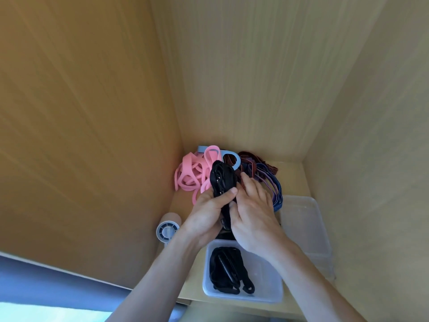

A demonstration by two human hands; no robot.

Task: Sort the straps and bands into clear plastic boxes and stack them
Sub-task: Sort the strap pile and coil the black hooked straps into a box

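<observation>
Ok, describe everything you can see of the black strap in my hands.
The black strap is a bunched bundle of woven-looking webbing, with what may be a buckle near its lower end. The left hand grips it, thumb across its front; the right hand pinches its right side. It is held upright in front of the pink bands.

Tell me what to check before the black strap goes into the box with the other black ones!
1. Grip: left hand and right hand both hold the black strap: ok.
2. Strap folded up small: cannot tell, the hands hide its lower end.
3. Clear box below the hands is open, no lid on: ok.
4. Only black packed straps inside it: ok.
5. Room left, bare floor on the box's right side: ok.
6. Pink bands and striped bands lie at the back, outside the box: ok.
</observation>
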